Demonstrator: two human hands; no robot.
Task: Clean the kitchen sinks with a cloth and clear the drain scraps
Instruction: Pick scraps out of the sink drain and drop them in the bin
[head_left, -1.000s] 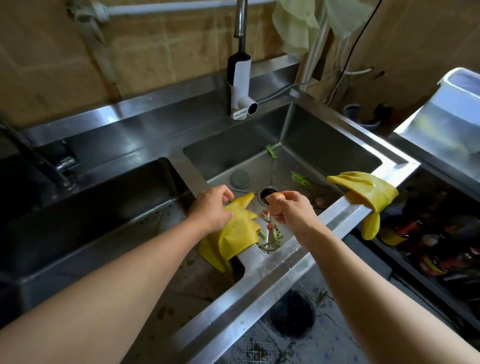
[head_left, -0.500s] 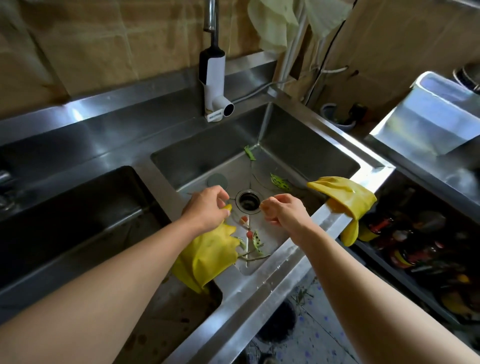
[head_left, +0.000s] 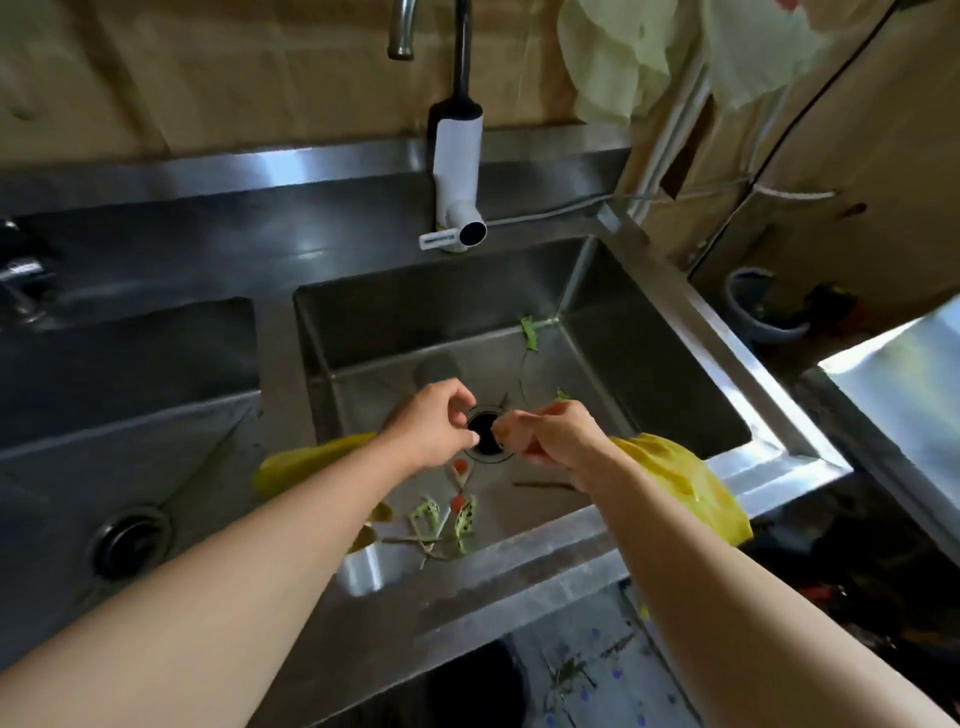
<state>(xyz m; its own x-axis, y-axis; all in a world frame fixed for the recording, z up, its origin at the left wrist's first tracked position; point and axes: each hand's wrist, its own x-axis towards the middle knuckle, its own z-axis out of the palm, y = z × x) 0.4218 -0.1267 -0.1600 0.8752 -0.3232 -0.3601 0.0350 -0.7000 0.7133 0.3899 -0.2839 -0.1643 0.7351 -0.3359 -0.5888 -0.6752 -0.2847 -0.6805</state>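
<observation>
A: What is the biggest thing here?

B: A stainless steel double-sink unit (head_left: 545, 577), smooth and reflective. Its right basin (head_left: 649, 374) is square-cornered and deep; the left basin (head_left: 78, 415) is darker and partly cut off by the frame edge.

A: What do they hold?

B: The right basin has an open round drain (head_left: 487, 435) at its middle. Toward 6 o'clock from that drain lie scraps (head_left: 447, 519): green spotted peel, thin stems and small red bits. A green leaf (head_left: 529, 332) sits in the corner at 1 o'clock. The left basin shows only its own ringed drain (head_left: 130, 540).

A: And the yellow things?

B: One yellow rubber glove (head_left: 685, 483) drapes over the front rim at 3 o'clock from the drain, half hidden by the right forearm. Another yellow glove (head_left: 296, 465) lies on the divider at 9 o'clock, mostly covered by the left forearm. No cleaning cloth can be picked out for certain; pale fabric (head_left: 618, 57) hangs at 12 o'clock, cut off at the top.

A: The hands?

B: The person's left hand (head_left: 431, 428) and right hand (head_left: 556, 434) meet just above the drain. Both have fingers curled narrow, thumb to fingertips. Whether anything is pinched between them is too blurred to tell.

A: Anything smaller?

B: A white cylindrical tap nozzle (head_left: 457, 176) hangs at 12 o'clock.
</observation>
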